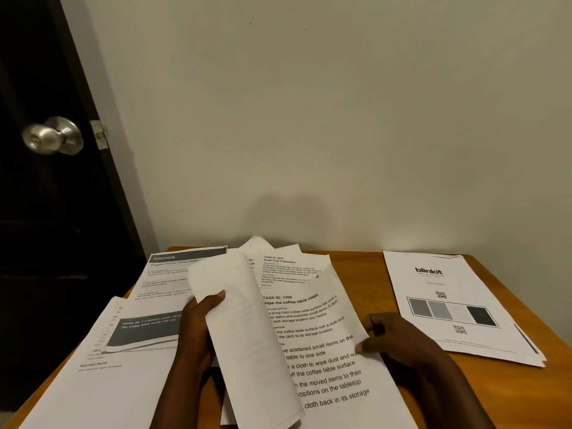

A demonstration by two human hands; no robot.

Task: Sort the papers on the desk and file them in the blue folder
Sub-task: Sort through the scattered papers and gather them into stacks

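Gripping papers [325, 366], left hand [201, 329] and right hand [399, 342] hover over wooden desk [376, 289] by wall [309, 119].

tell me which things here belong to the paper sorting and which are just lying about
Job: turned-back sheet in the left hand; task 1206 sheet pinched by the right hand; kitchen sheets; blinkit stack; desk. Blue folder not in view.
Just there: door, door knob, wall.

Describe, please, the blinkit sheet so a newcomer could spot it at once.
Find the wooden desk against the wall and go to its right side. The blinkit sheet tops a small stack alone there; unlike the text pages, it bears a logo, two QR codes and a strip of grey squares.
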